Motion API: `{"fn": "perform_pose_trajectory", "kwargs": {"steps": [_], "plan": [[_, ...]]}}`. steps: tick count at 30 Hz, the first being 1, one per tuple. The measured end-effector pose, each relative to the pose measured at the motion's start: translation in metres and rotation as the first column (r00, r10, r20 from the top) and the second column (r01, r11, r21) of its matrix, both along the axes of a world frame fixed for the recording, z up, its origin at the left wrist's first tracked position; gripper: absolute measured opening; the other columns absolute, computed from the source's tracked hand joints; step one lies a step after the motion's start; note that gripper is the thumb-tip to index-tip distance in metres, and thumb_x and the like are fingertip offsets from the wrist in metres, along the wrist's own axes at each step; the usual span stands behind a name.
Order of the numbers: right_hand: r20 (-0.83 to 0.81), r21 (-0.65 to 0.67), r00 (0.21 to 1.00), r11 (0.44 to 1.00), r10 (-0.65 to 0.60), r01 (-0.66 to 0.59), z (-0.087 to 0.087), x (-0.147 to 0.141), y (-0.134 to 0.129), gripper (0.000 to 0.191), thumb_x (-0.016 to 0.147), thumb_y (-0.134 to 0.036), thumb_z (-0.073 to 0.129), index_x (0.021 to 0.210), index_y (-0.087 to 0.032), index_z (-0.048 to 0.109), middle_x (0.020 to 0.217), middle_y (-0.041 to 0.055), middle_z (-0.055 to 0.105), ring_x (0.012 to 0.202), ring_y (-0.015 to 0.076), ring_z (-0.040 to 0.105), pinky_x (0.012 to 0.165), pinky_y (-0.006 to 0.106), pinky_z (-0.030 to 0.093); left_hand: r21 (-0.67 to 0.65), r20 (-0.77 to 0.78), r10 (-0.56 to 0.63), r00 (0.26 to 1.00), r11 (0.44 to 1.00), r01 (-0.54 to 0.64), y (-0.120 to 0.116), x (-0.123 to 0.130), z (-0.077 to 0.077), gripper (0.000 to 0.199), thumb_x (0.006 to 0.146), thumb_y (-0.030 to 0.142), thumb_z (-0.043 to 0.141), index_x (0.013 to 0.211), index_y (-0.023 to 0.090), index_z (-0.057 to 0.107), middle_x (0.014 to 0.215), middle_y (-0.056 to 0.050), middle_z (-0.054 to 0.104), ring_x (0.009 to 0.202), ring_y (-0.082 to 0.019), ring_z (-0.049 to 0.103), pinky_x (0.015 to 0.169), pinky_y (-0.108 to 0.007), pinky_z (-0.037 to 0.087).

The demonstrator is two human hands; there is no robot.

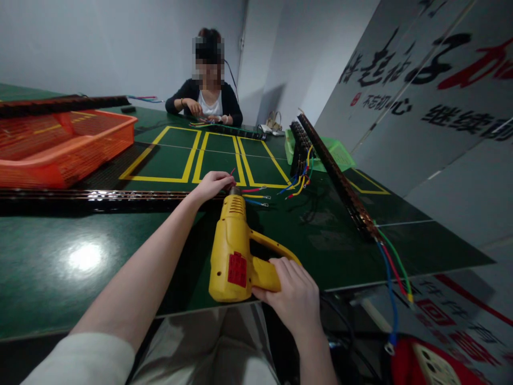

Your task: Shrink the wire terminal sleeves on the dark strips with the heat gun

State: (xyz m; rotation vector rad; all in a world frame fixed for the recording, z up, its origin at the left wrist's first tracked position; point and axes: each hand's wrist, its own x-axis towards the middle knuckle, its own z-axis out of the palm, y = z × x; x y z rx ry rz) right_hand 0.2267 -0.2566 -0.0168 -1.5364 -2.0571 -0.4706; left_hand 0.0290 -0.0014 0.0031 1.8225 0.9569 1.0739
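Observation:
My right hand (294, 289) is wrapped round the handle of a yellow heat gun (228, 240), whose metal nozzle points away from me. Just beyond the nozzle, my left hand (214, 184) is closed, with a thin red wire (233, 171) poking up at its fingertips. Under that hand runs a long dark bar (120, 199) with copper-coloured strips, lying flat on the green table (180, 267). Red, yellow and blue leads with ring terminals (256, 197) stick out at its right end, beside the nozzle. The nozzle hides part of the leads.
An orange mesh basket (100, 141) stands at left with a bar across it. At right, more bars (336, 174) rest on a green basket (336, 152), their coloured leads (390, 267) hanging past the table edge. Opposite sits a person (204, 101) handling wires. A red socket reel (425, 363) is at lower right.

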Motion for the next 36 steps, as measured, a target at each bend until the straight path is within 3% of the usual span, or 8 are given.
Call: {"fn": "perform_pose_trajectory", "kwargs": {"steps": [8,20,28,36], "plan": [[0.009,-0.028,1.0,1.0,0.011,-0.011,-0.001,0.014,0.002,0.055,0.079,-0.068,0.049,0.09,-0.015,0.059,0.079,0.0038,0.064,0.076,0.0181,0.059,0.071,0.029,0.042,-0.01,0.018,-0.027,0.999,1.0,0.027,-0.002,-0.001,0.003,0.035,0.076,0.047,0.055,0.077,0.014,0.066,0.07,-0.002,0.06,0.068,-0.014,0.052,0.066,-0.025,0.04],[0.068,0.012,0.994,0.996,-0.091,0.09,-0.003,0.042,0.004,0.051,0.082,-0.063,0.049,0.093,-0.014,0.059,0.08,0.0048,0.065,0.078,0.0189,0.061,0.073,0.03,0.042,-0.208,0.124,-0.072,0.99,0.973,0.096,-0.007,0.0,0.01,0.028,0.071,0.042,0.061,0.068,0.015,0.056,0.07,-0.002,0.058,0.072,-0.014,0.055,0.076,-0.03,0.045],[0.081,0.031,0.986,0.989,-0.147,0.145,-0.004,0.042,0.005,0.056,0.082,-0.067,0.044,0.092,-0.014,0.059,0.078,0.0061,0.065,0.075,0.0198,0.06,0.072,0.03,0.042,-0.203,0.134,-0.041,0.99,0.977,0.068,-0.01,0.0,0.011,0.028,0.072,0.042,0.061,0.066,0.016,0.056,0.07,-0.003,0.058,0.074,-0.015,0.055,0.075,-0.03,0.046],[0.081,0.033,0.989,0.992,-0.121,0.119,-0.003,0.035,0.003,0.048,0.084,-0.06,0.049,0.093,-0.013,0.059,0.079,0.0065,0.064,0.076,0.0196,0.059,0.072,0.031,0.041,-0.232,0.182,-0.038,0.983,0.969,0.081,-0.009,-0.001,0.01,0.027,0.07,0.041,0.065,0.066,0.015,0.058,0.069,-0.001,0.058,0.071,-0.013,0.055,0.075,-0.028,0.046]]}}
